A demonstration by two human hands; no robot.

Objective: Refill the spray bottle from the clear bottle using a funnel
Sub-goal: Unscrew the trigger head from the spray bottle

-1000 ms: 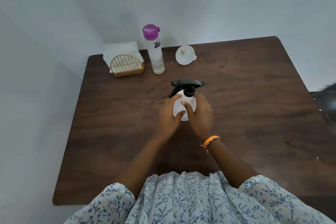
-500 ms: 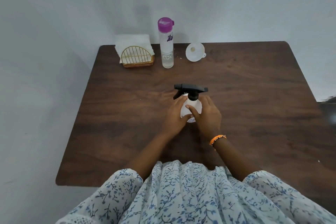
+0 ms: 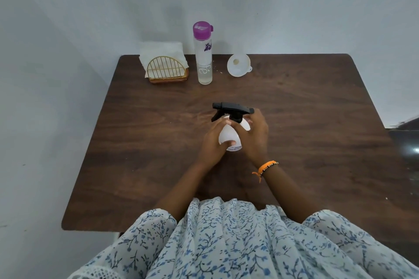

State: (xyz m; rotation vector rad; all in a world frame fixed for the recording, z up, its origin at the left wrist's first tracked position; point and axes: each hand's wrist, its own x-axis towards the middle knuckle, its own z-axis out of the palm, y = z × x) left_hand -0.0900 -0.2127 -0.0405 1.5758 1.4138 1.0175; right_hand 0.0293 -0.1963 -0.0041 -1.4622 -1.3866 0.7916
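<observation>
At the far edge of the dark wooden counter (image 3: pixel 294 120), against the pale wall: one gold wire napkin holder (image 3: pixel 167 70) with white paper napkins (image 3: pixel 158 51) behind its grille, one tall clear bottle (image 3: pixel 203 54) just to its right, one white funnel (image 3: pixel 238 65) further right, lying tilted with its mouth toward the camera and apart from the bottle. Nothing between those three and the middle of the counter, only bare wood grain.

Counted: two bottles, one funnel, one napkin holder, two hands.

Clear bottle upright, purple flip cap closed, purple print on the upper body, clear liquid low in it.

Spray bottle (image 3: pixel 231 136) near the counter's middle, well apart from the far row: white rounded body, black trigger head (image 3: pixel 231 110) with nozzle pointing left, small printed label at the base. Base partly hidden by fingers.

Left hand (image 3: pixel 214 140) wrapped round the white body from the left, thumb across the front. Right hand (image 3: pixel 257 136) curled round it from the right, fingertips up at the black collar under the trigger. Both clamped on the same bottle, close together. Orange bracelet (image 3: pixel 266 166) on the right wrist; blue-flowered white garment (image 3: pixel 238 240) along the bottom
</observation>
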